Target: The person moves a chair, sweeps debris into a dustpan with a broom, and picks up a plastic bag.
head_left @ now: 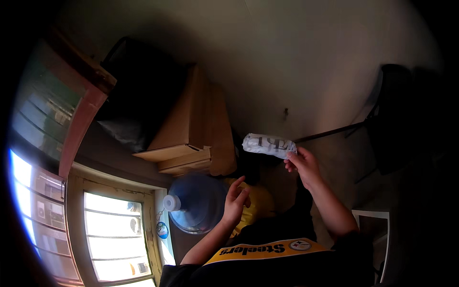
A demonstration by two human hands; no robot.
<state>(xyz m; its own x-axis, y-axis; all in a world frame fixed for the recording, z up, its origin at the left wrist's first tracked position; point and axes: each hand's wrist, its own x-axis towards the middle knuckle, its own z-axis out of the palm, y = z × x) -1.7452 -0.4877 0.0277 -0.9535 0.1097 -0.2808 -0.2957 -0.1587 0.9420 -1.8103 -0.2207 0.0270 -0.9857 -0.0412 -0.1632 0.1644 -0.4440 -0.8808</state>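
My right hand (304, 167) is closed on one end of a rolled white plastic package (268, 146) with dark printing. The package lies nearly level in the air, its other end pointing left. What is inside it does not show. Lower and to the left, my left hand (236, 203) is held up with nothing in it, the index finger stretched out and the other fingers loosely bent. It is apart from the package. Close to its left stands a large blue water jug (198, 203) with a white cap (171, 203). A yellow bag-like thing (258, 208) shows behind the left hand.
Brown cardboard boxes (179, 115) are stacked beyond the jug, beside a big black bag (143, 86). A barred window (114, 234) and an open red-framed pane (83, 126) are at left. A dark chair-like shape (397, 119) and a white frame (388, 239) stand at right.
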